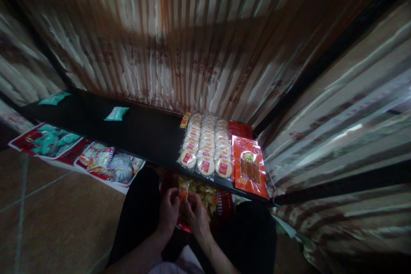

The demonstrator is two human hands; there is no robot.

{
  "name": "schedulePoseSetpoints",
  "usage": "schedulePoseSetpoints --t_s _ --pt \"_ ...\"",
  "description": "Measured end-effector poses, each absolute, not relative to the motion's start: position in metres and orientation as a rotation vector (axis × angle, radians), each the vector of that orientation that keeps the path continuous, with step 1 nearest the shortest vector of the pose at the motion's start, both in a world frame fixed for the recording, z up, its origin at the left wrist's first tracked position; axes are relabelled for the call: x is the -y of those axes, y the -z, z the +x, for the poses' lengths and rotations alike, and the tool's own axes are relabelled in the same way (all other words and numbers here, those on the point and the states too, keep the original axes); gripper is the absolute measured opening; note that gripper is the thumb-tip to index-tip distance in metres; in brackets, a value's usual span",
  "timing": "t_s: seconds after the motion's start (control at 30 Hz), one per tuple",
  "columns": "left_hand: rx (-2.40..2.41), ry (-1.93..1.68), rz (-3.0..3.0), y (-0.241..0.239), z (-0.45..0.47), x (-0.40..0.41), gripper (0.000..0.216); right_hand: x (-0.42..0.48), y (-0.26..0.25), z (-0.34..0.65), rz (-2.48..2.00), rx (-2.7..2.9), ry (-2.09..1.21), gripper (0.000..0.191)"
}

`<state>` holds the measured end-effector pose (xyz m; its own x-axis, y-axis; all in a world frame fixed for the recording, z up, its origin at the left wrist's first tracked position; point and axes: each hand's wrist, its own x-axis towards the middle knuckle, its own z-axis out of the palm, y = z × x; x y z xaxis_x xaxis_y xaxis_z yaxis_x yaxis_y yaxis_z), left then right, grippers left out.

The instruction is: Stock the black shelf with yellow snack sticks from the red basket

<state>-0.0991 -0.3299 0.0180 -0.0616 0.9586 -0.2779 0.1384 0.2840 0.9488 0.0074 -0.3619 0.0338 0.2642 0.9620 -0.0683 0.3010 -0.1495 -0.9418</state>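
Observation:
Between my knees, my left hand [169,210] and my right hand [197,214] pinch a small yellow-and-orange snack packet [183,191] from either side. Just below it lies a red tray [227,204] holding several similar gold-yellow packets [201,188]. My wrists and fingers cover part of the tray. Above the hands, rows of round white wrapped crackers [206,165] stand on a black shelf [150,130]. One more yellow packet [185,120] lies flat at the back left corner of these rows.
Orange snack pouches [249,167] lie at the shelf's right end. Two teal packets [117,113] rest farther left. Below the shelf are a tray of teal packets [53,141] and a tray of white packets [111,162]. Striped curtains [192,43] hang behind, with dark frame posts [308,68].

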Motion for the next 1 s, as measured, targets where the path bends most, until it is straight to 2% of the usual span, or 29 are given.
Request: schedulePoseSetpoints --t_s 0.23,0.6,1.0 --pt "-1.472 -1.016 1.123 -0.035 -0.102 0.319 0.019 0.35 -0.045 0.006 -1.617 1.243 -0.878 0.022" --pt "-1.471 -1.123 1.226 -0.057 -0.106 0.296 0.016 0.329 -0.073 0.002 -1.456 1.216 -0.934 0.019" --pt "-1.516 -1.13 1.26 -0.08 -0.103 0.244 0.014 0.289 -0.094 0.004 -1.534 1.387 -0.755 0.029"
